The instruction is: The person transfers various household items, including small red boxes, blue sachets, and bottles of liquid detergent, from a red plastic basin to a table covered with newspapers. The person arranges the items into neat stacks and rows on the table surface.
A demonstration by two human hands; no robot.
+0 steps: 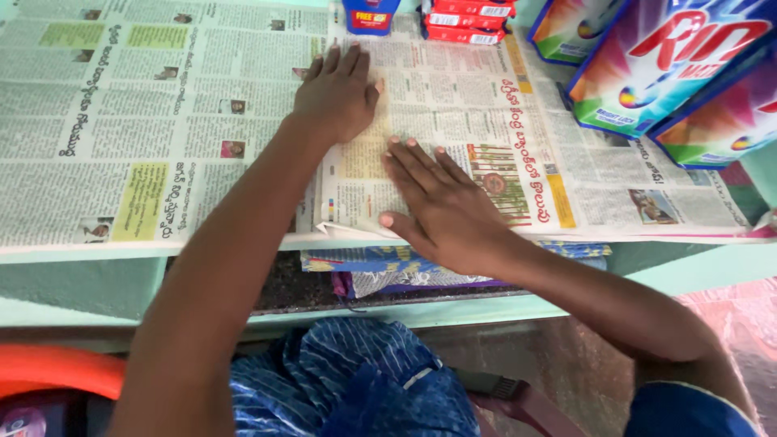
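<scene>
My left hand (336, 93) and right hand (441, 202) lie open and flat, grasping nothing, pressing the newspaper (453, 121) spread over the pale green shelf (81, 251). I judge smoothing outward from the overlap keeps the sheets flush. Far right, the detergent boxes (664, 65) are cut off; the bundle under the shelf is unclear.

- Two hands: the left hand (336, 93) and the right hand (441, 206), both pressed flat on newspaper.
- Two newspaper sheets on the shelf (81, 252): a left sheet (129, 121) and a right sheet (502, 146).
- Three colourful detergent boxes (664, 65) at the upper right.
- A stack of red packets (469, 20), count unclear.
- One blue packet (368, 14).
</scene>
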